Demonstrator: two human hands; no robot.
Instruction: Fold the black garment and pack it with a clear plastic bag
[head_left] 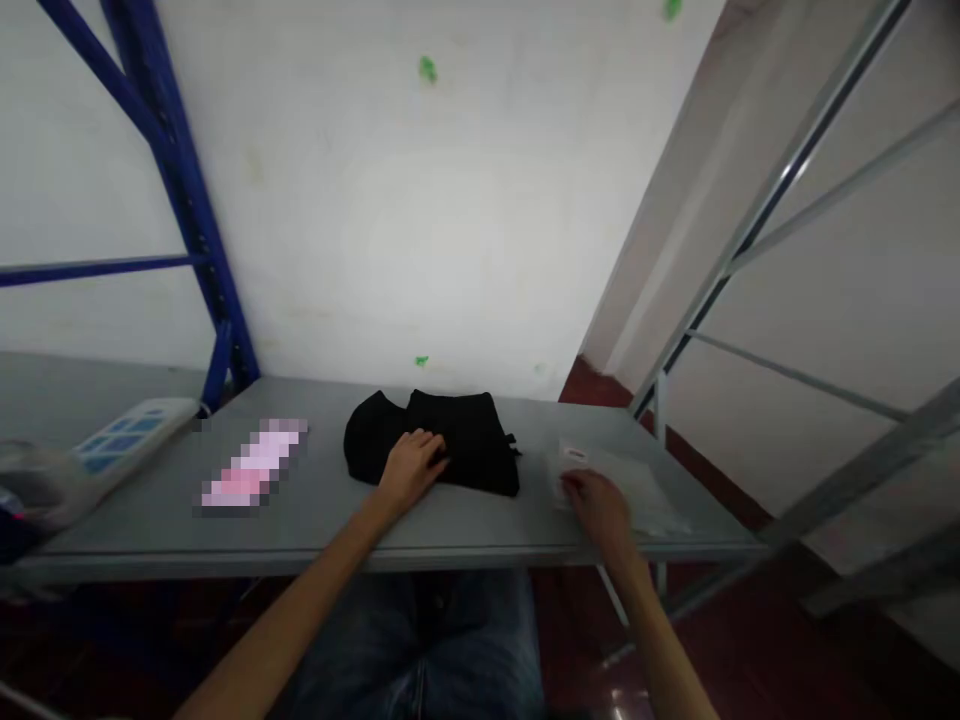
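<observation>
A folded black fabric item (472, 440) lies on the grey shelf top; its left end is rounded with a notch, and a small tab sticks out on the right. Its exact kind is unclear. My left hand (411, 468) rests on the front middle of the fabric, fingers laid over it and not visibly gripping. To the right, a clear plastic bag (649, 495) with a small white label (576, 454) lies flat on the shelf. My right hand (600, 505) is at the bag's left side, thumb and fingertips pinched together on its edge.
On the left lie a pixelated pink flat object (255, 465) and a white power strip (135, 435), with a blurred clear-wrapped item (45, 485) beside it. A blue upright (187, 190) stands at the left, a grey metal frame (720, 275) at the right. Behind is a white wall (450, 200).
</observation>
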